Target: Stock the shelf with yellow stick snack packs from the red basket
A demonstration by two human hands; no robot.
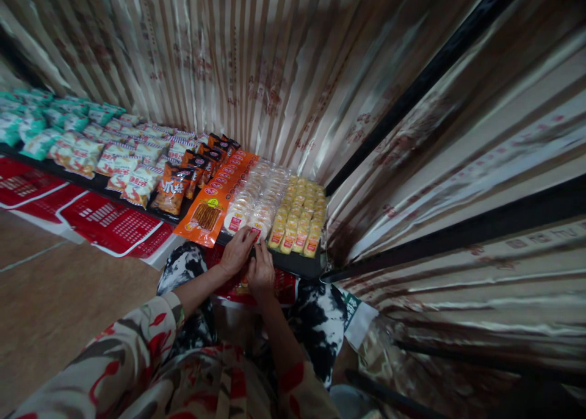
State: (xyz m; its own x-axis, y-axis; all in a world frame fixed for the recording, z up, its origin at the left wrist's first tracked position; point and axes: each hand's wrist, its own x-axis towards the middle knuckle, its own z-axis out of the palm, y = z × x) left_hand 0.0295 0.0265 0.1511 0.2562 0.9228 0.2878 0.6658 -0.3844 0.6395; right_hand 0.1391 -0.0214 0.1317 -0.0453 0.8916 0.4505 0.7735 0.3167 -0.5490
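Note:
My left hand [237, 252] and my right hand [261, 269] meet at the front edge of a dark shelf [297, 264]. Both touch the nearest packet in a row of clear biscuit packets with red labels [256, 199]. The fingers of both hands curl around that packet's front end. Left of this row lies a row of orange snack packets [218, 198]. To the right lies a row of yellow packets [300, 219]. My sleeves are patterned in red, cream and grey.
The shelf runs away to the left with brown-orange bags [176, 187], red-and-white bags [123, 169] and green bags [32, 123]. Red baskets [110, 224] sit under it. Striped shiny curtain [284, 65] hangs behind and to the right. Tan floor [55, 297] lies at left.

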